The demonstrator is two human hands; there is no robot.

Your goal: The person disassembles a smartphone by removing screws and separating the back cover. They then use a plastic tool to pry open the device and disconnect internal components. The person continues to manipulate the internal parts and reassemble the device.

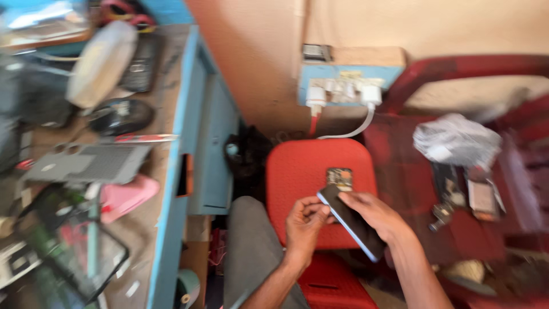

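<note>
While my left hand is pinching the near corner of the dark smartphone, my right hand is gripping its upper edge above the red plastic stool; beyond, a small circuit board is lying on the seat.

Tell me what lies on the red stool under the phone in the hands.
Both hands, left hand and right hand, hold a dark phone over the red stool. A small dark card-like piece lies on the seat beyond it. Whatever lies directly beneath the phone and hands is covered.
</note>
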